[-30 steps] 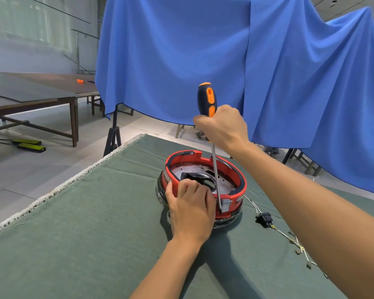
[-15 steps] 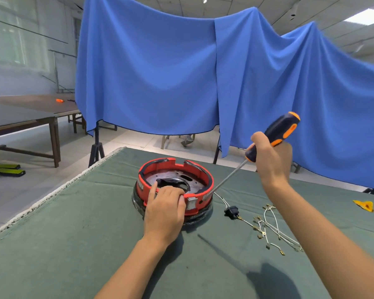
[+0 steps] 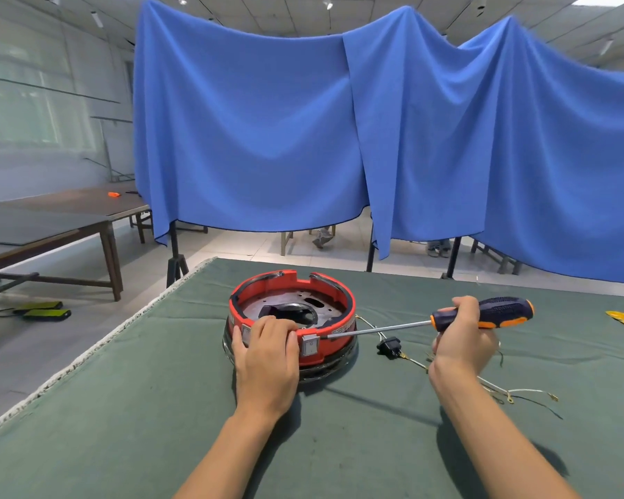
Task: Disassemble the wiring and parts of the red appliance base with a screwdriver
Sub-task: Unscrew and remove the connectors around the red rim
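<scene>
On the green-covered table (image 3: 123, 408), the red appliance base (image 3: 292, 318) sits upright near the middle, its open top showing a metal plate with holes. Left hand (image 3: 265, 358) rests over the near rim, fingers (image 3: 278, 324) curled onto the edge and gripping it. Right hand (image 3: 460, 340) holds the screwdriver (image 3: 483, 313) by its black-and-orange handle, fingers wrapped round it; the shaft lies nearly level, tip touching the base's right side just above a small white switch (image 3: 310, 344). Loose wires (image 3: 512, 390) with metal terminals and a black plug piece (image 3: 389, 345) lie on the table right of the base. Blue cloth (image 3: 303, 138) hangs behind.
</scene>
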Demonstrator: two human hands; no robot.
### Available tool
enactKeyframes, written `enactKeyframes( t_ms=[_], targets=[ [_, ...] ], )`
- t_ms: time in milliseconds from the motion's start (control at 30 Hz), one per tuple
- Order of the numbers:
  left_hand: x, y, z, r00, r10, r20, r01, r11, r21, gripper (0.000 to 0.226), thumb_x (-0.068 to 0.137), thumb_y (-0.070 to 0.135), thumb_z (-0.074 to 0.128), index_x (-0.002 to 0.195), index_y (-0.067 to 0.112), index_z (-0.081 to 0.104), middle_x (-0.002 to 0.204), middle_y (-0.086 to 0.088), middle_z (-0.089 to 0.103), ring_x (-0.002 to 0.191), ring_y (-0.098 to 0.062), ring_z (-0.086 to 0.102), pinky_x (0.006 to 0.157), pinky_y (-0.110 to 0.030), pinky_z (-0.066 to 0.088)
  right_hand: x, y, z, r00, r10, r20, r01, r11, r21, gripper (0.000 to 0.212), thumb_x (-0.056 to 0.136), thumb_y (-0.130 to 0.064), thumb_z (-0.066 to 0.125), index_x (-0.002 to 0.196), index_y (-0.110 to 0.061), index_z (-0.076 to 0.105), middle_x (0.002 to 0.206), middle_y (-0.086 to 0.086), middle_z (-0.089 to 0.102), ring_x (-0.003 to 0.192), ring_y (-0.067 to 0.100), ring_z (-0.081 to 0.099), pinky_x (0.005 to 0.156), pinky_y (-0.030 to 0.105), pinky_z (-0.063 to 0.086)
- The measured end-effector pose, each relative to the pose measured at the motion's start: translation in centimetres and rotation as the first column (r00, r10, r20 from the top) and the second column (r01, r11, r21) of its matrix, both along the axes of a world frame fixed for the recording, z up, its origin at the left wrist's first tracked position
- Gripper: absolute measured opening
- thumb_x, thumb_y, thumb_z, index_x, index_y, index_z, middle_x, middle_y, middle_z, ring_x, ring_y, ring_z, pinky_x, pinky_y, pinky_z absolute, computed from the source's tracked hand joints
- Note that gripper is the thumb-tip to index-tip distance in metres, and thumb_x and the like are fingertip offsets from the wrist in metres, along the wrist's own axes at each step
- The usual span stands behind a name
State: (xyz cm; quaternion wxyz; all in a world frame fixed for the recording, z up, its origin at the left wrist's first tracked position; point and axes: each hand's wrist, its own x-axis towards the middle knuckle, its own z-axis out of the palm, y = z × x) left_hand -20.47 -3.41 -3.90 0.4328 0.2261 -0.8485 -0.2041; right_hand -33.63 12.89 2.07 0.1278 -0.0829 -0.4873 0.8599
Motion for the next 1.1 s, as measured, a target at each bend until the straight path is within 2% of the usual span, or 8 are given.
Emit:
enactKeyframes(
  t_ms=[133,300,367,433,567,767,1100],
  targets=[
    [-0.3,-0.1,-0.2,1.000,0.006,-0.023,-0.005,1.000,0.002,0.024,0.091,0.027,0.038,0.092,0.024,0.062,0.096,0.012,0.060,0.105,-0.012,0.050,0.111,-0.049,0.014,0.0,-0.2,-0.8,0.999,-0.029,0.020,0.030,0.997,-0.064,0.031,0.069,-0.029,0.058,0.041,-0.018,0.054,0.040,-0.008,0.053,0.048,0.020,0.039,0.052,0.033,0.029],
    [-0.5,-0.1,-0.2,0.999,-0.008,-0.054,0.009,1.000,0.029,0.022,0.090,0.026,0.038,0.088,0.024,0.060,0.093,0.013,0.059,0.103,-0.010,0.048,0.111,-0.048,0.011,-0.6,-0.6,-1.8,0.990,-0.028,0.140,0.044,0.993,-0.107,0.021,0.074,-0.029,0.059,0.060,-0.015,0.050,0.044,-0.007,0.054,0.050,0.018,0.041,0.051,0.031,0.028],
    [-0.6,-0.1,-0.3,0.997,-0.014,-0.072,0.017,0.999,0.038,0.020,0.089,0.025,0.039,0.086,0.024,0.059,0.090,0.013,0.059,0.101,-0.010,0.047,0.111,-0.048,0.011,-1.1,-0.9,-2.0,0.983,-0.024,0.184,0.045,0.993,-0.108,0.019,0.073,-0.030,0.059,0.063,-0.016,0.050,0.053,-0.004,0.054,0.050,0.017,0.041,0.050,0.029,0.029],
    [-0.7,-0.2,-0.3,0.996,-0.021,-0.090,0.025,0.998,0.051,0.018,0.089,0.024,0.040,0.084,0.025,0.057,0.088,0.014,0.058,0.100,-0.008,0.046,0.110,-0.048,0.010,-1.4,-1.3,-1.9,0.980,-0.033,0.198,0.055,0.993,-0.104,0.020,0.073,-0.030,0.059,0.062,-0.016,0.051,0.052,-0.005,0.053,0.049,0.016,0.042,0.049,0.029,0.030],
    [-0.9,-0.2,-0.4,0.992,-0.036,-0.118,0.044,0.997,0.068,0.016,0.088,0.023,0.041,0.082,0.027,0.055,0.087,0.016,0.057,0.099,-0.006,0.045,0.110,-0.049,0.010,-2.5,-2.1,-1.7,0.978,-0.042,0.204,0.054,0.997,-0.055,0.024,0.075,-0.031,0.058,0.057,-0.016,0.052,0.037,-0.011,0.051,0.047,0.012,0.047,0.050,0.028,0.034],
    [-0.9,-0.4,-0.5,0.990,-0.052,-0.131,0.063,0.994,0.084,0.016,0.087,0.023,0.041,0.083,0.028,0.056,0.087,0.016,0.056,0.099,-0.005,0.045,0.111,-0.049,0.008,-4.3,-3.3,-2.0,0.967,-0.011,0.255,0.008,1.000,0.011,0.020,0.073,-0.033,0.057,0.064,-0.016,0.053,0.056,-0.006,0.056,0.050,0.012,0.048,0.049,0.029,0.034],
    [-0.7,-0.8,-0.6,0.987,-0.083,-0.135,0.095,0.992,0.087,0.015,0.087,0.023,0.043,0.083,0.028,0.056,0.087,0.019,0.055,0.100,-0.004,0.045,0.112,-0.049,0.010,-6.7,-6.0,-0.7,0.943,0.126,0.309,-0.195,0.960,0.203,0.021,0.076,-0.033,0.057,0.068,-0.014,0.051,0.061,-0.002,0.056,0.054,0.014,0.047,0.052,0.029,0.034]
  ],
)
